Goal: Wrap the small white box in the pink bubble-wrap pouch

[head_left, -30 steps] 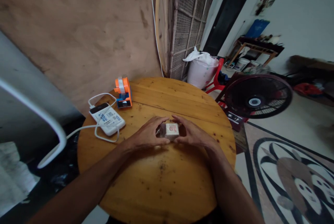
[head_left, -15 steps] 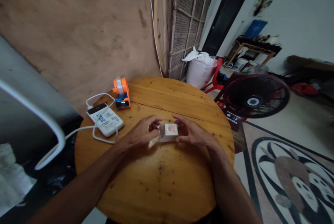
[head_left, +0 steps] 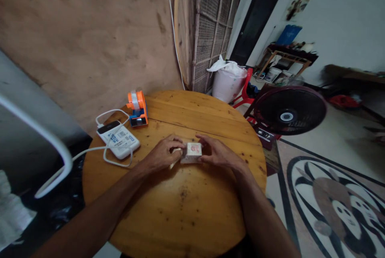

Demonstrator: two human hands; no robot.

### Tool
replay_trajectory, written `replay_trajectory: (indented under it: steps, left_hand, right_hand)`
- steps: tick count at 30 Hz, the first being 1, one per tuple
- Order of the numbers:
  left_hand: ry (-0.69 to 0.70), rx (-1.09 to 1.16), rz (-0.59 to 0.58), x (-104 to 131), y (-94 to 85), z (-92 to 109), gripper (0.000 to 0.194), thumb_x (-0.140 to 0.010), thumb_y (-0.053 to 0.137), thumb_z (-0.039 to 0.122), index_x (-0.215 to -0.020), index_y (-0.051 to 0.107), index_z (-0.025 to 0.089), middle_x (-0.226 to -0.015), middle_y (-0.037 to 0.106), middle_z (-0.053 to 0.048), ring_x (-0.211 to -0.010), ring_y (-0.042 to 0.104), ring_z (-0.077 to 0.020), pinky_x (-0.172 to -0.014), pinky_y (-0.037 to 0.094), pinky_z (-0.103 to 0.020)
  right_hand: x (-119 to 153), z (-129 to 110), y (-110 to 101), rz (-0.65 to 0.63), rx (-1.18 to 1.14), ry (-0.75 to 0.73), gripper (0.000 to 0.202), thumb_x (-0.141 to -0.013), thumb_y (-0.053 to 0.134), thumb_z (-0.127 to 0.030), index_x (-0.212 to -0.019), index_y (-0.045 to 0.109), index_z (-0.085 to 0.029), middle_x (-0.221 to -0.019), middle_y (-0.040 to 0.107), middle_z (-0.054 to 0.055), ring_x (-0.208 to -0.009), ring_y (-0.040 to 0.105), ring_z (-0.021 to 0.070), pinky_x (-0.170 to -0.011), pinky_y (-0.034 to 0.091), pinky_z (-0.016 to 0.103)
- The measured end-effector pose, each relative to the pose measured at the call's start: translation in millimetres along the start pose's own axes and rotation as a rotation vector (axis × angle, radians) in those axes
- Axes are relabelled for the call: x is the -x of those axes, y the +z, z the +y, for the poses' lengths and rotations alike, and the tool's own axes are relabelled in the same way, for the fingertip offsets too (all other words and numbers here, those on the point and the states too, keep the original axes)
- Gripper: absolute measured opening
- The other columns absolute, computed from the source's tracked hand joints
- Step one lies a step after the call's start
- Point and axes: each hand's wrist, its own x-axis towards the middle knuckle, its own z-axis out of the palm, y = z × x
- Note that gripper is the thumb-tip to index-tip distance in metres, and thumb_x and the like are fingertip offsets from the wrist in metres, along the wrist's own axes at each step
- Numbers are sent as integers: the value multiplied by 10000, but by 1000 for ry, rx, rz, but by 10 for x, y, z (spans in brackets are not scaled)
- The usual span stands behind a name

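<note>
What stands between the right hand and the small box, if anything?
Nothing visible. The right hand curves around the right side of the small box; the left hand, with a pale piece, is on the opposite side.

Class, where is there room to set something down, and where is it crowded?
On the table, bare wood shows from the box to the near edge, and to the far edge right of the tape dispenser. It is crowded mid-table: left hand, pale piece, right hand; and leftward: white device, cable.
</note>
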Motion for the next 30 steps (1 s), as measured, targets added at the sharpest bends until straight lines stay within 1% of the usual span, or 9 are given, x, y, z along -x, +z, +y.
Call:
replay_trajectory:
  steps: [7, 9, 11, 14, 16, 19, 21, 25, 30]
  left_hand:
    - [37, -49, 41, -32, 45, 9, 196, -748, 520, 137, -849, 684, 177, -939, 635, -48, -940, 580, -186, -866, 463, -313]
    - [-5, -39, 65, -30, 49, 29, 138, -730, 537, 150, -820, 640, 167, -928, 623, -45, -895, 587, -185, -826, 480, -316]
    - [-72, 9, 77, -16, 46, 47, 154, -730, 563, 196, -875, 599, 161, -943, 617, -49, -867, 599, -193, -790, 501, -330]
    - [-151, 86, 46, 15, 47, 60, 450, -733, 622, 278, -1153, 518, 157, -1112, 602, -98, -1015, 600, -246, -877, 500, -399]
    - [-145, 90, 4, 26, 63, 57, 690, -709, 672, 324, -1325, 402, 171, -1285, 525, -138, -1168, 537, -286, -975, 452, -451]
    - [-128, 53, -39, 19, 103, 56, 863, -674, 709, 343, -1418, 302, 178, -1399, 432, -162, -1266, 464, -312, -1047, 393, -482]
    - [-148, 54, -52, 8, 125, 71, 869, -691, 691, 330, -1435, 276, 159, -1411, 426, -171, -1285, 448, -304, -1070, 372, -479]
    - [-186, 69, -55, -7, 137, 126, 789, -738, 641, 312, -1426, 293, 148, -1358, 497, -162, -1235, 502, -284, -1059, 387, -475]
    - [-182, 27, -38, -15, 130, 157, 739, -729, 638, 285, -1401, 355, 166, -1312, 551, -135, -1200, 534, -286, -1034, 416, -466]
  right_hand:
    - [-1, -16, 13, -16, -53, 7, 709, -734, 711, -259, -1376, 412, -223, -1148, 632, 75, -971, 614, 208, -868, 472, 363]
    - [0, -15, 8, -13, -30, 8, 710, -733, 718, -284, -1375, 420, -222, -1169, 628, 79, -993, 611, 216, -883, 468, 374]
    - [5, -13, 0, -7, -1, -3, 728, -723, 733, -322, -1376, 428, -221, -1213, 613, 89, -1041, 597, 231, -908, 459, 388]
    - [16, -15, -13, -3, 35, -30, 784, -694, 759, -373, -1387, 424, -223, -1318, 557, 104, -1138, 554, 254, -960, 435, 402]
    - [21, -25, -20, -4, 56, -29, 819, -679, 769, -393, -1400, 415, -230, -1356, 530, 107, -1170, 537, 265, -978, 425, 410]
    - [23, -47, -24, -9, 70, -14, 838, -676, 769, -393, -1412, 404, -229, -1358, 532, 112, -1177, 537, 273, -982, 422, 416]
    - [23, -64, -22, -12, 67, -9, 820, -688, 762, -368, -1413, 404, -233, -1358, 534, 107, -1182, 536, 271, -986, 419, 414]
    - [31, -99, -21, -4, 72, -3, 767, -718, 740, -340, -1404, 417, -225, -1372, 525, 106, -1199, 528, 269, -1000, 407, 412]
    - [32, -128, -28, 8, 75, 1, 771, -714, 746, -408, -1391, 437, -208, -1361, 535, 113, -1176, 544, 270, -982, 418, 403]
